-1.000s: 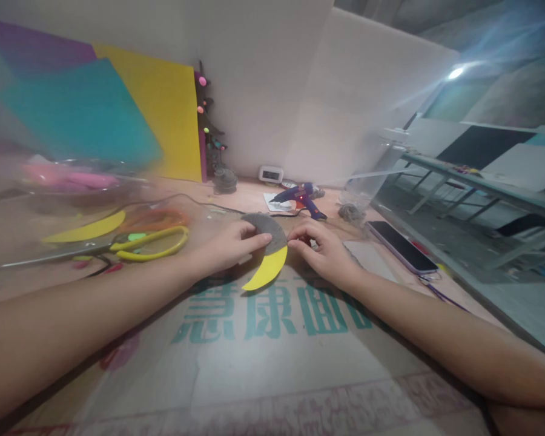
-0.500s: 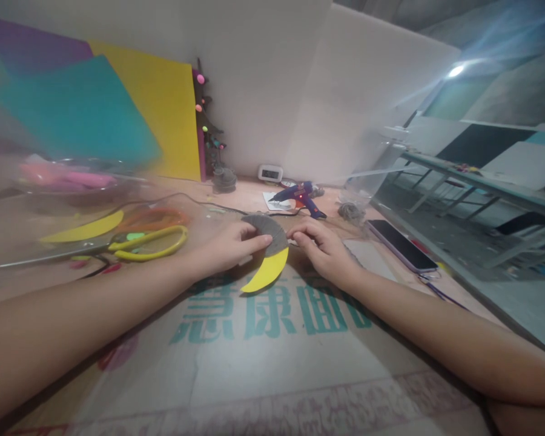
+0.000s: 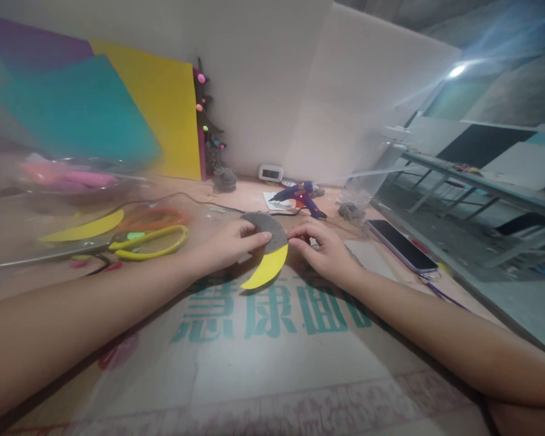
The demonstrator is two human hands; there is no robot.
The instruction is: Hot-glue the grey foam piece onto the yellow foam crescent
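Note:
A yellow paper crescent (image 3: pixel 267 267) is wound with grey yarn (image 3: pixel 276 233) over its upper part, while its lower tip is bare. My left hand (image 3: pixel 236 245) grips the wrapped part, thumb on top and fingers behind. Close against the crescent's right edge, my right hand (image 3: pixel 320 245) is pinched on the grey yarn; the strand between its fingertips is too thin to make out clearly. A bit of grey yarn shows beside my right wrist.
Yellow-handled scissors (image 3: pixel 149 243) and another yellow crescent (image 3: pixel 84 227) lie at left. Behind the hands are a glue gun (image 3: pixel 300 195) with its cord, a small white clock (image 3: pixel 270 173) and a grey yarn bundle (image 3: pixel 350 211). A phone (image 3: pixel 402 245) rests at right.
The crescent has tilted slightly, its bare tip rising a little. Both hands stay in nearly the same place, with the right fingers shifted slightly at the crescent's edge.

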